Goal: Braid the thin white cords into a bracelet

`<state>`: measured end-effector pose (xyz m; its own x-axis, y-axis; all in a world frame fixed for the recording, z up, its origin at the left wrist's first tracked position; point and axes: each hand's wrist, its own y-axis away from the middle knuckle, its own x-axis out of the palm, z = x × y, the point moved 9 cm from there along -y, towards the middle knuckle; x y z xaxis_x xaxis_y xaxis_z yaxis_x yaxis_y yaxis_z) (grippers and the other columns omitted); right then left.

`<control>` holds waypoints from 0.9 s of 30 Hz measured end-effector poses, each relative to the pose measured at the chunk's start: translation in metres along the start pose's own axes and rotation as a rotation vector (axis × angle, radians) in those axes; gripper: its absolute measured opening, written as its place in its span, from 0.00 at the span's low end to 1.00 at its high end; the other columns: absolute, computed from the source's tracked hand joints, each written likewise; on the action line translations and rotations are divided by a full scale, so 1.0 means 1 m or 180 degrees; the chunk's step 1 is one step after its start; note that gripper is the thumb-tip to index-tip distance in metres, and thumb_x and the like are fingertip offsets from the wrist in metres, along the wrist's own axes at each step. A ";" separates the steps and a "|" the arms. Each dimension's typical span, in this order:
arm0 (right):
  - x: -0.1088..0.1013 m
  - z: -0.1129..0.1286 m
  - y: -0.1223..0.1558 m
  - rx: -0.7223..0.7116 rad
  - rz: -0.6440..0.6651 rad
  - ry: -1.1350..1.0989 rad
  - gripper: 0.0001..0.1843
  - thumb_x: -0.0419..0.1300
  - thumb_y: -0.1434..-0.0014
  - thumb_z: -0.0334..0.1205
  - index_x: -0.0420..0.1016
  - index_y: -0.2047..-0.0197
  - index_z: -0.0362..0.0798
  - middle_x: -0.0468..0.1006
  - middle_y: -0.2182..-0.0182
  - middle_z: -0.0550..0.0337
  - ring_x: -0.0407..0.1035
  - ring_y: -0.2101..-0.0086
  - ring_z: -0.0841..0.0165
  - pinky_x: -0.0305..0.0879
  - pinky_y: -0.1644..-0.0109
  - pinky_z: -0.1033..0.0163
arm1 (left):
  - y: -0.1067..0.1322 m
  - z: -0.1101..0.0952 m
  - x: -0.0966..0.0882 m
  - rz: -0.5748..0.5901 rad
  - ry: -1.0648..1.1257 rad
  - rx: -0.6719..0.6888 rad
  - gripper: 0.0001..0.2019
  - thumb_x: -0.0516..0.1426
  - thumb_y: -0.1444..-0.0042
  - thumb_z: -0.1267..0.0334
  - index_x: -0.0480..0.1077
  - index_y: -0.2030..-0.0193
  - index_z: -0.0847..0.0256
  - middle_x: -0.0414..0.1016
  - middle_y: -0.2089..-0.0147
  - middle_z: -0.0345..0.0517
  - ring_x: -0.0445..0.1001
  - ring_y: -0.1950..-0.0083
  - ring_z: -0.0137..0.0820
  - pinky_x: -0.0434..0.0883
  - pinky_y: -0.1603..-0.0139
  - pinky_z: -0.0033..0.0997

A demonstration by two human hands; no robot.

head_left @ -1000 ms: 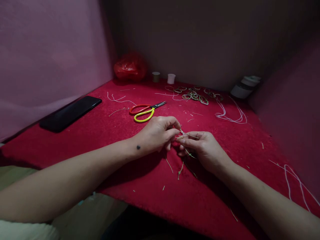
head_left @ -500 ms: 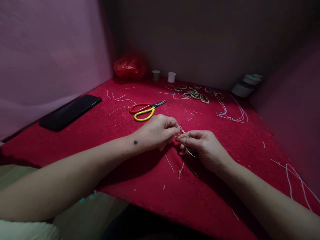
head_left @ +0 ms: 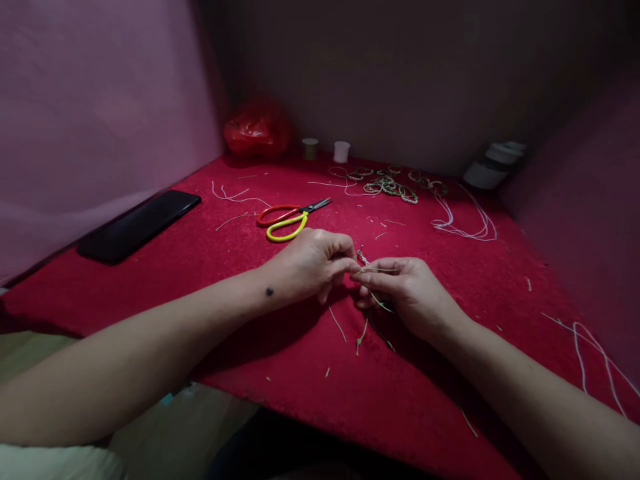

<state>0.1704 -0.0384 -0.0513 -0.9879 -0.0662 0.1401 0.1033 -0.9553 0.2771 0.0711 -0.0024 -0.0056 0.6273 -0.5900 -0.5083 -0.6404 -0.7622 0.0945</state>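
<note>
while the right hand (head_left: pixel 403 280) pinches a knotted cord (head_left: pixel 365 259) between thumb and fingers, the left hand (head_left: pixel 320 263) brings its own thumb and forefinger narrowly together just beside it; whether a strand is caught there i cannot tell. the cord is between the two hands, over the red cloth (head_left: pixel 300 413), its pale twisted end showing above the right fingertips and a thin green strand (head_left: pixel 382 303) hanging below them. just beyond the left hand lie scissors (head_left: pixel 306 211) with one red and one yellow handle. farther back are braided cord loops (head_left: pixel 390 187), a white spool (head_left: pixel 342 153) and a red plastic bag (head_left: pixel 257 133).
</note>
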 end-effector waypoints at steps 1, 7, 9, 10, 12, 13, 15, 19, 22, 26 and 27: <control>0.000 0.000 0.000 0.0011 -0.0002 0.0015 0.10 0.70 0.56 0.41 0.79 0.73 0.44 0.75 0.79 0.60 0.69 0.78 0.71 0.64 0.69 0.63 | 0.000 0.001 0.001 0.0034 -0.0020 -0.0062 0.06 0.53 0.43 0.68 0.69 0.70 0.63 0.66 0.84 0.35 0.63 0.87 0.19 0.57 0.86 0.16; 0.000 0.002 0.000 -0.0089 0.0063 0.0064 0.08 0.69 0.55 0.41 0.79 0.74 0.44 0.75 0.79 0.59 0.68 0.78 0.73 0.64 0.69 0.64 | 0.001 0.002 0.005 0.0336 -0.0363 -0.0172 0.07 0.53 0.43 0.66 0.73 0.65 0.63 0.69 0.85 0.37 0.63 0.88 0.21 0.57 0.87 0.18; 0.000 0.002 0.000 -0.0056 0.0045 0.0039 0.08 0.69 0.55 0.40 0.79 0.74 0.44 0.75 0.79 0.60 0.69 0.78 0.72 0.64 0.69 0.64 | 0.001 -0.001 0.003 0.0296 -0.0493 -0.0109 0.07 0.53 0.42 0.67 0.73 0.66 0.64 0.68 0.85 0.37 0.63 0.87 0.21 0.58 0.85 0.18; 0.000 0.002 0.001 -0.0034 0.0028 0.0040 0.08 0.69 0.56 0.40 0.79 0.73 0.44 0.75 0.79 0.60 0.69 0.78 0.72 0.64 0.69 0.64 | 0.002 -0.002 0.002 0.0280 -0.0480 -0.0097 0.08 0.53 0.42 0.67 0.73 0.67 0.64 0.68 0.85 0.37 0.64 0.86 0.21 0.59 0.84 0.18; 0.000 0.002 0.001 -0.0011 0.0001 0.0064 0.08 0.68 0.56 0.40 0.79 0.74 0.44 0.75 0.80 0.60 0.69 0.78 0.72 0.64 0.69 0.64 | 0.002 -0.002 0.002 0.0301 -0.0313 -0.0129 0.08 0.53 0.42 0.66 0.72 0.67 0.64 0.69 0.84 0.38 0.65 0.85 0.21 0.60 0.83 0.19; 0.000 0.002 0.001 -0.0015 -0.0004 0.0080 0.08 0.68 0.55 0.40 0.78 0.74 0.44 0.75 0.80 0.59 0.69 0.78 0.72 0.64 0.70 0.64 | 0.002 -0.001 0.003 0.0337 -0.0208 -0.0175 0.07 0.53 0.43 0.65 0.71 0.67 0.64 0.69 0.83 0.38 0.64 0.85 0.21 0.59 0.83 0.19; 0.000 0.003 0.001 -0.0026 -0.0011 0.0098 0.08 0.68 0.55 0.40 0.78 0.75 0.44 0.76 0.80 0.59 0.69 0.78 0.72 0.64 0.70 0.64 | 0.003 0.002 0.005 0.0429 -0.0043 -0.0296 0.06 0.54 0.44 0.65 0.70 0.66 0.64 0.68 0.84 0.37 0.63 0.86 0.21 0.58 0.84 0.19; 0.001 0.002 0.001 -0.0017 -0.0008 0.0094 0.07 0.68 0.55 0.39 0.77 0.76 0.44 0.75 0.80 0.59 0.69 0.79 0.72 0.64 0.70 0.64 | 0.003 0.006 0.010 0.0563 0.0282 -0.0422 0.05 0.54 0.43 0.65 0.68 0.67 0.63 0.66 0.84 0.36 0.63 0.86 0.21 0.57 0.87 0.18; 0.001 0.003 0.001 -0.0028 0.0022 0.0139 0.08 0.68 0.54 0.40 0.78 0.75 0.44 0.75 0.80 0.60 0.69 0.79 0.73 0.63 0.70 0.66 | 0.002 0.007 0.011 0.0567 0.0498 -0.0421 0.03 0.53 0.43 0.66 0.66 0.67 0.62 0.68 0.82 0.35 0.65 0.85 0.21 0.58 0.87 0.18; 0.002 0.002 0.001 -0.0017 0.0018 0.0144 0.09 0.68 0.54 0.41 0.78 0.75 0.44 0.75 0.80 0.60 0.69 0.78 0.73 0.63 0.70 0.66 | 0.000 0.010 0.013 0.0562 0.0619 -0.0454 0.01 0.53 0.44 0.68 0.64 0.66 0.61 0.69 0.79 0.35 0.67 0.84 0.22 0.59 0.88 0.18; 0.002 0.003 0.001 -0.0014 0.0018 0.0156 0.09 0.68 0.54 0.41 0.78 0.75 0.44 0.75 0.80 0.60 0.69 0.78 0.73 0.63 0.70 0.66 | 0.000 0.011 0.013 0.0569 0.0627 -0.0464 0.00 0.53 0.44 0.68 0.64 0.66 0.61 0.69 0.79 0.35 0.67 0.85 0.21 0.59 0.88 0.18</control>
<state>0.1687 -0.0391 -0.0482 -0.9918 -0.0855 0.0947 0.1084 -0.9561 0.2723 0.0744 -0.0070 -0.0218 0.5933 -0.7477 -0.2981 -0.6869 -0.6634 0.2967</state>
